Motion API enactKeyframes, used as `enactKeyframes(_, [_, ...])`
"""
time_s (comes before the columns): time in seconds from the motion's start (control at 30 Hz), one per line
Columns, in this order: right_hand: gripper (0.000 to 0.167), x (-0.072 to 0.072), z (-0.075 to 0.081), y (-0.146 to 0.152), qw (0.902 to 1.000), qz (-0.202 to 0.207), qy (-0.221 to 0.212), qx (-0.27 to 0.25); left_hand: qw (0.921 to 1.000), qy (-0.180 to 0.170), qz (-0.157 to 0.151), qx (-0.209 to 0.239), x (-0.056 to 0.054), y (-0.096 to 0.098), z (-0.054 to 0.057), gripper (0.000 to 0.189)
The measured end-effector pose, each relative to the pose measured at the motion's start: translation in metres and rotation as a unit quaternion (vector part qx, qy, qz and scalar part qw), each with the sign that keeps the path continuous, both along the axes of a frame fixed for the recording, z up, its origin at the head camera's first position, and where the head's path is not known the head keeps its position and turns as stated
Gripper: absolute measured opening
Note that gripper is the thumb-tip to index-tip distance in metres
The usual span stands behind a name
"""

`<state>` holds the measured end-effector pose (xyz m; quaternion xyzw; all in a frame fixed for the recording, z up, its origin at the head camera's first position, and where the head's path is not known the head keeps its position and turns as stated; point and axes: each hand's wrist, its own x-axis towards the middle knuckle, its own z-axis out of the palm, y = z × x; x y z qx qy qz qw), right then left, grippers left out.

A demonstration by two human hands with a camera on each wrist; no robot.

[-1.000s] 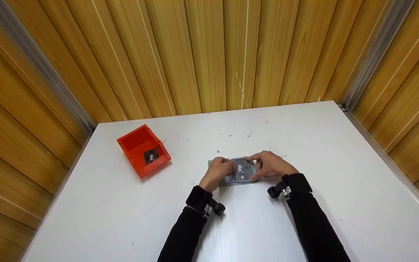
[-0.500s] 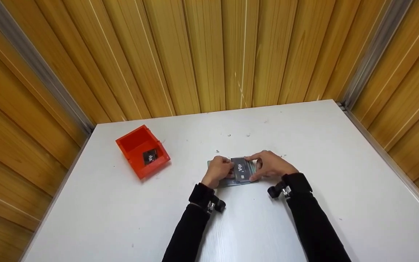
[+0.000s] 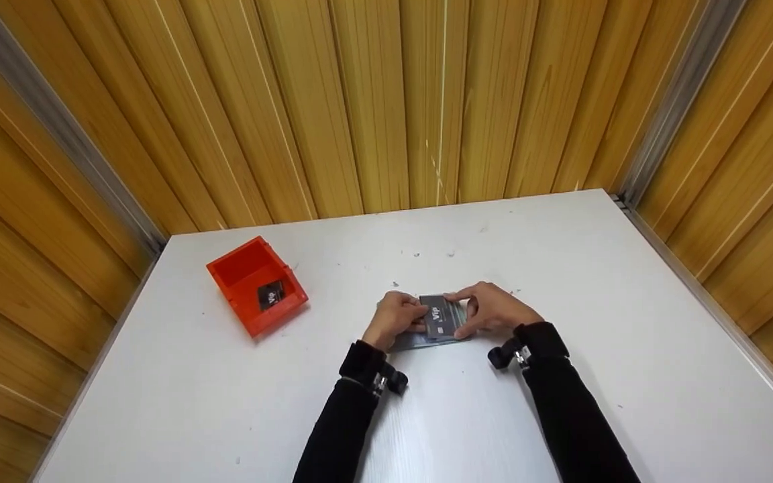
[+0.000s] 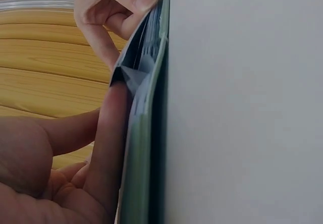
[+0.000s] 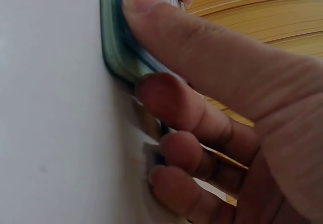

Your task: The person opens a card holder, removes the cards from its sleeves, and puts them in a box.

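A thin green card holder (image 3: 417, 341) with clear sleeves lies open on the white table below my hands. A dark card (image 3: 437, 316) printed "Vip" lies over its right part. My left hand (image 3: 392, 320) pinches the card's left end between thumb and forefinger. The left wrist view shows the thumb tip right at that end, where a clear sleeve (image 4: 135, 77) gapes and the card stands slightly raised. My right hand (image 3: 497, 308) grips the holder's right side with thumb and forefinger spread along it. In the right wrist view its thumb (image 5: 144, 2) presses on the sleeves.
A red plastic bin (image 3: 242, 268) stands at the left of the white table (image 3: 225, 396), with another dark "Vip" card (image 3: 270, 294) inside. Wood-patterned panels (image 3: 386, 107) rise behind and at both sides. Small marks dot the tabletop.
The head view has shifted slightly. My left thumb and forefinger have changed their hold at the card's left end, and the card face shows with less glare. The right hand keeps its place.
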<state>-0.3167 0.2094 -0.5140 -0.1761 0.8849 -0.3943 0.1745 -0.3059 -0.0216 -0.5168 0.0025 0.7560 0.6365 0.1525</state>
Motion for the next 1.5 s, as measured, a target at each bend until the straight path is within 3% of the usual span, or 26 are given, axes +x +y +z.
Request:
enactKeyframes(0.33, [0.081, 0.000, 0.001, -0.002, 0.9996, -0.008, -0.002, 0.028, 0.9997, -0.005, -0.017, 0.015, -0.001, -0.006, 0.001, 0.006])
enactKeyframes(0.67, [0.079, 0.001, 0.002, -0.001, 0.9997, -0.010, -0.005, 0.019, 0.9997, -0.015, -0.020, 0.005, -0.002, -0.023, 0.002, 0.005])
enactKeyframes(1.03, [0.079, 0.000, 0.000, -0.002, 0.9998, -0.012, -0.011, 0.012, 0.9997, -0.017, -0.017, -0.003, 0.000, -0.049, 0.004, 0.004])
enactKeyframes(1.3, [0.080, 0.000, -0.001, -0.002, 0.9996, -0.001, -0.010, 0.026, 0.9978, -0.012, -0.007, -0.065, 0.010, -0.081, 0.008, 0.007])
enactKeyframes(1.5, [0.079, -0.001, 0.000, -0.002, 0.9997, -0.009, -0.013, 0.016, 0.9979, -0.011, 0.008, -0.064, 0.011, -0.100, 0.010, 0.008])
